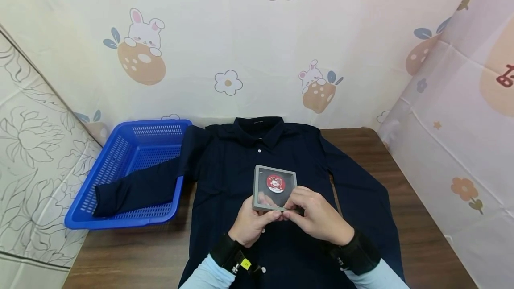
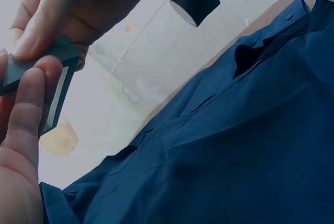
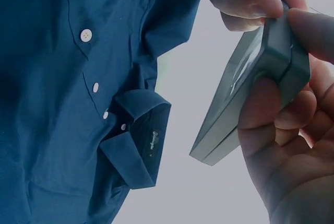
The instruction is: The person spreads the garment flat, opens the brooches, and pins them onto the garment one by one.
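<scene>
case [image 1: 289,183], held two-handed

near edge pinched by left hand [image 1: 250,225] and right hand [image 1: 315,215], presumably for steadiness; case raised above shirt [image 1: 229,177]. badge [image 1: 275,182]: seen through window. shirt: spread on table [image 1: 156,253]. one sleeve [image 1: 140,186]: draped into basket [image 1: 120,224], perhaps for want of room.

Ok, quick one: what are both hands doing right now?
Left hand: closed, holding the case.
Right hand: closed, pinching the same case at its near edge.
</scene>
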`<state>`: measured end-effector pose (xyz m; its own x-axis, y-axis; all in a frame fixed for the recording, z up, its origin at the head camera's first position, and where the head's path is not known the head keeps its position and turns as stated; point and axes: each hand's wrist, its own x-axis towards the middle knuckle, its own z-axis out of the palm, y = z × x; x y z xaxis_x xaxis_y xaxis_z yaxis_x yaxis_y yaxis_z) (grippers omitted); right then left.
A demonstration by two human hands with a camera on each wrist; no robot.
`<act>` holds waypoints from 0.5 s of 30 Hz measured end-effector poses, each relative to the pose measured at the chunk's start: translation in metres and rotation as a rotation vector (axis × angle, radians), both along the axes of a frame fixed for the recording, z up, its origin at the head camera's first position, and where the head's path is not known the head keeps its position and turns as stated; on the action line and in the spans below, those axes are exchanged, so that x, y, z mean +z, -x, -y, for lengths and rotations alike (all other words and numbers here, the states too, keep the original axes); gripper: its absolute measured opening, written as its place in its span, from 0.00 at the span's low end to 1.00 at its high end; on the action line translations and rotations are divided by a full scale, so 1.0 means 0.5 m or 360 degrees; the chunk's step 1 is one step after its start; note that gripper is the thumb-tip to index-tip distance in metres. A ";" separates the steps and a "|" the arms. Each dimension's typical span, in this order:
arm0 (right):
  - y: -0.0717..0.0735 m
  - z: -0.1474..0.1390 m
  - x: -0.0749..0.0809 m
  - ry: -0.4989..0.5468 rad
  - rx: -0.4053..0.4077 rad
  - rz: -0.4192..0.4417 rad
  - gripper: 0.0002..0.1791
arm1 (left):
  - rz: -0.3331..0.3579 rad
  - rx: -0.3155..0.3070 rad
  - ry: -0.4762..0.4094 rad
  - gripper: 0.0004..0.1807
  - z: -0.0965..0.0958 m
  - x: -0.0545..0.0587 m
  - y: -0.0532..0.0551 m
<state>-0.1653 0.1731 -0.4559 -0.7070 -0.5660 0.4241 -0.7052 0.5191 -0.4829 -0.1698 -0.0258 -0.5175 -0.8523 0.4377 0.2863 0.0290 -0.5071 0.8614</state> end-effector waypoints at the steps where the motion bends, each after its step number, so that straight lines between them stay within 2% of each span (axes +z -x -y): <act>1: 0.000 0.000 0.000 0.0006 0.0002 0.0006 0.09 | -0.0003 -0.0008 0.0003 0.12 0.001 0.000 0.001; 10: 0.000 -0.007 0.012 0.0044 -0.0006 0.0043 0.09 | -0.0031 -0.0035 -0.0007 0.12 0.003 0.002 0.005; 13: 0.002 -0.007 0.016 0.0043 -0.0005 0.0045 0.09 | -0.0010 -0.0043 -0.0038 0.10 0.001 0.001 0.005; 15: 0.002 -0.007 0.017 0.0031 -0.0016 0.0035 0.09 | 0.0020 -0.0054 -0.0054 0.13 -0.001 -0.002 0.004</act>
<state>-0.1664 0.1766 -0.4473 -0.7217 -0.5507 0.4195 -0.6893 0.5161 -0.5084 -0.1717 -0.0254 -0.5183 -0.8409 0.4564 0.2909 0.0008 -0.5365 0.8439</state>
